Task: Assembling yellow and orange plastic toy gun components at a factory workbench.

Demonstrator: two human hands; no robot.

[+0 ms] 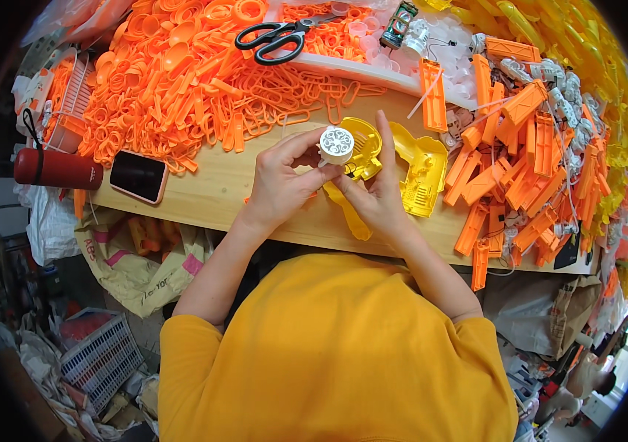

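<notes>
My left hand (284, 180) pinches a white round plastic piece (337, 141) with a patterned, slotted face. Close against it, my right hand (382, 191) has its thumb pointing toward the white piece and its index finger stretched upward. Between that thumb and finger is a yellow plastic half shell (365, 147) with a round end; its curved handle shows below my hands. A second yellow half shell (424, 177), with ribs and slots inside, lies on the table just right of my right hand. My fingers partly hide where the white piece and the first shell meet.
Loose orange parts (174, 81) are heaped at the back left, with black-handled scissors (273, 40) on top. Orange battery-box-like pieces with wires (513, 169) pile up on the right. A phone (138, 177) and red bottle (56, 167) sit left on the wooden table (211, 195).
</notes>
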